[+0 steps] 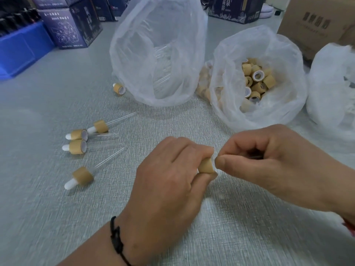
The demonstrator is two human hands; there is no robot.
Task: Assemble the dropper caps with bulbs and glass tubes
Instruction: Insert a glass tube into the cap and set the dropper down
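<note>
My left hand (pixel 172 169) grips a tan bamboo-look dropper cap (pixel 206 166) between its fingers. Right beside it, my right hand (pixel 269 158) has its fingers curled and pinches something thin at the cap's open end; a glass tube there is barely visible. Several assembled droppers (pixel 78 176) with white bulbs and clear tubes lie on the grey floor to the left. A lone cap with bulb (pixel 119 89) lies by the tall bag. A plastic bag of loose caps (pixel 255 81) stands behind my hands. The tall clear bag (pixel 159 54) holds glass tubes.
Another white plastic bag (pixel 334 93) sits at the right edge, a cardboard box (pixel 315 22) behind it. Dark printed boxes (pixel 71 25) and a blue crate (pixel 21 48) stand at the back left. The textured grey mat (pixel 96 217) covers the floor.
</note>
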